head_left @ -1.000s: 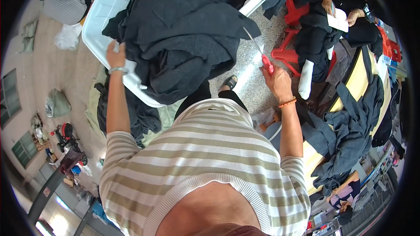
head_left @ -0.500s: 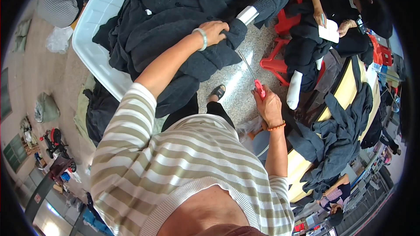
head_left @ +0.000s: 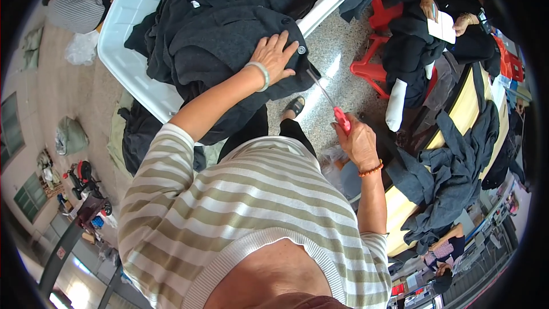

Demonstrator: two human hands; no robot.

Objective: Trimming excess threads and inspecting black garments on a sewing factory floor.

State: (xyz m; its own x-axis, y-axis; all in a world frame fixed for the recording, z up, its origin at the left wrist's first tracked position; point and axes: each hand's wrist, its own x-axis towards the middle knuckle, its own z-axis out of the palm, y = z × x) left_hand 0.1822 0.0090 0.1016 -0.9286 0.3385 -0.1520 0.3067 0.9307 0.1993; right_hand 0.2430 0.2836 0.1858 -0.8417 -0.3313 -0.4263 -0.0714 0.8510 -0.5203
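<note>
A dark grey garment [head_left: 229, 43] with round buttons [head_left: 301, 50] lies on top of a heap of dark clothes in a white plastic tub [head_left: 117, 34]. My left hand [head_left: 274, 60], with a pale bangle at the wrist, rests flat on the garment beside its buttoned edge, fingers spread. In my right hand [head_left: 360, 143] is a red-handled tool [head_left: 341, 119] with a long thin metal blade; I cannot make out its exact kind. The blade's tip reaches the garment's edge, right of my left hand; whether they touch is unclear.
Right of the tub stand red plastic stools [head_left: 369, 68]. Another person there holds a pen and white paper [head_left: 441, 27]. Dark garments [head_left: 452, 166] lie across a yellowish table [head_left: 400, 212] to my right. My sandalled foot [head_left: 294, 107] is on the speckled floor.
My left hand has gone from gripping the garment's edge to lying flat on it, and the buttons now show. The red-handled tool stays in my right hand, its tip near the edge.
</note>
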